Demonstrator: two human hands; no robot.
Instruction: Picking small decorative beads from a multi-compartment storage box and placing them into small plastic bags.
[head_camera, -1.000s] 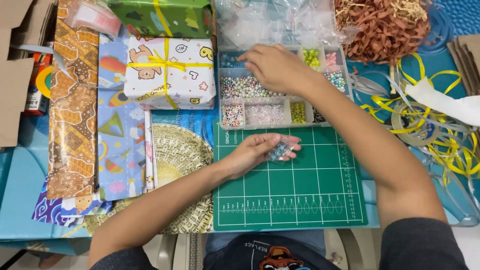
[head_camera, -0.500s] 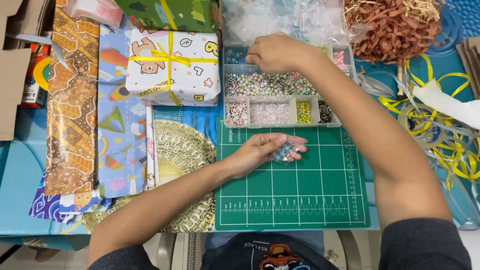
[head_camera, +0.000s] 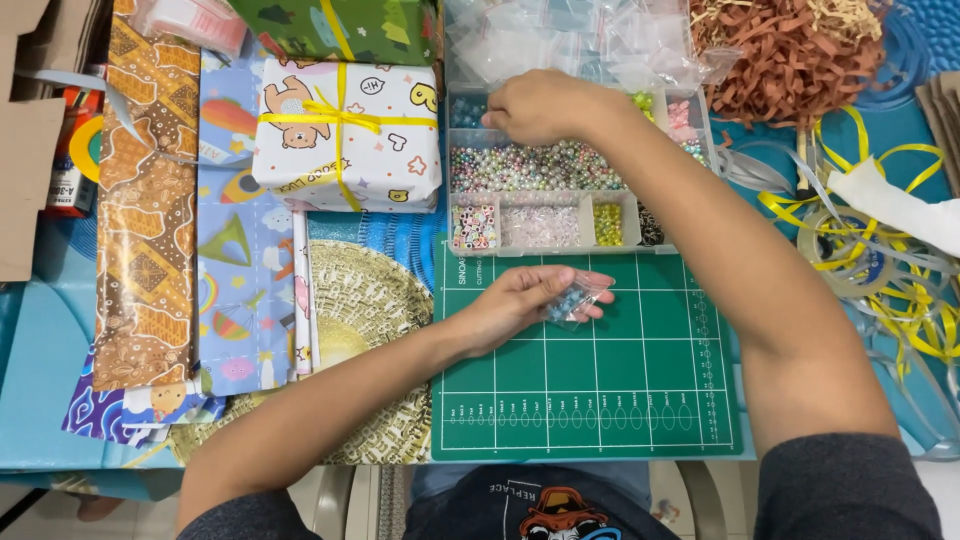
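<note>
Green cutting mat (head_camera: 590, 400), taken as the landmark, is lying at the near middle of the table. Left hand (head_camera: 520, 305) is resting palm-up over the mat's far-left part, fingers curling loosely around a small clear plastic bag (head_camera: 572, 300) holding a few bluish beads; the bag is lying in the fingers, just above the mat's surface. Clear compartmented bead box (head_camera: 560, 222) is sitting just beyond the mat's far edge, touching or slightly overlapping it; its long middle compartment is holding mixed pastel beads, and its near row is holding small patterned, pale pink, yellow-green and dark beads. Right hand (head_camera: 545, 105) is reaching across the mat into the box's far-left compartments, fingers bunching together and pointing down; whether they are pinching a bead cannot be told. A heap of small clear bags (head_camera: 560, 40) is lying beyond the box. A white gift box tied with yellow ribbon (head_camera: 345, 135) is standing to the far left of the mat, with a green wrapped parcel (head_camera: 340, 25) beyond it. Sheets of patterned wrapping paper (head_camera: 190, 230) are spreading to the mat's left. Shredded brown paper filler (head_camera: 790, 55) is piling to the mat's far right, and loose yellow ribbon (head_camera: 880, 240) is coiling to its right.
</note>
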